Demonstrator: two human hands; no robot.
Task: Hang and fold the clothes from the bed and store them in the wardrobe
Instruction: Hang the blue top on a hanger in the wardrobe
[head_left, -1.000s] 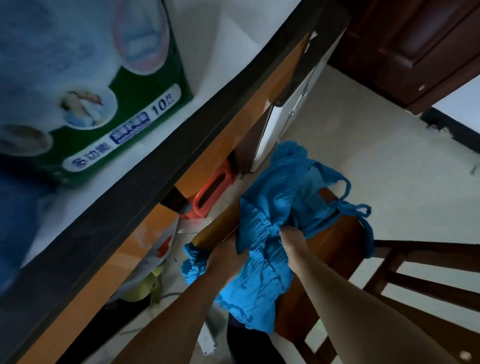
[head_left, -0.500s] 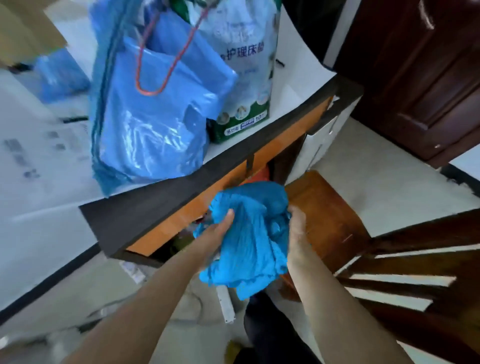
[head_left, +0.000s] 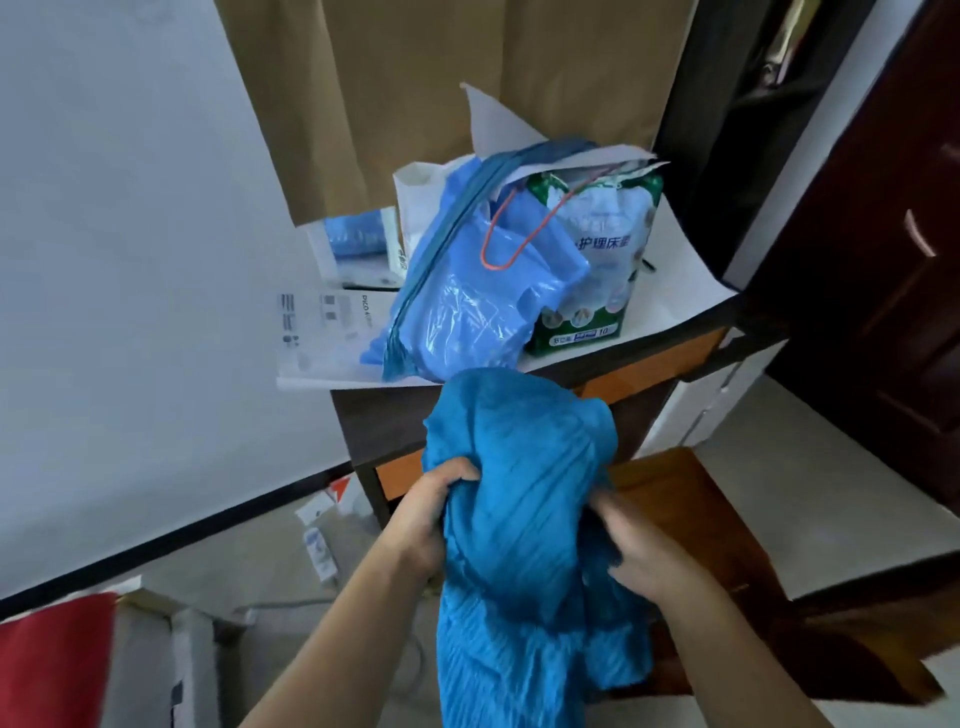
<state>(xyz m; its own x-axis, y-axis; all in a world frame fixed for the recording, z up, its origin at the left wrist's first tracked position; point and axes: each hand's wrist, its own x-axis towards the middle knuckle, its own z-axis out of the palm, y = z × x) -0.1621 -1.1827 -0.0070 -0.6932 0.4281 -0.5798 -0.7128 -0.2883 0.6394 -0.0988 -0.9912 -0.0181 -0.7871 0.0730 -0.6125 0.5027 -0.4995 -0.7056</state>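
Bright blue pleated fabric garment (head_left: 524, 499) is bunched up, held mid-air w/ lower part hanging loose toward bottom of view. It sits in front of the desk edge, just left of the wooden chair seat.

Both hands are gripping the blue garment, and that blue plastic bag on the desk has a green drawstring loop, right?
Not quite. In the head view both hands, left and right, do grip the blue garment, but the blue plastic bag on the desk has an orange-red drawstring loop, not green.
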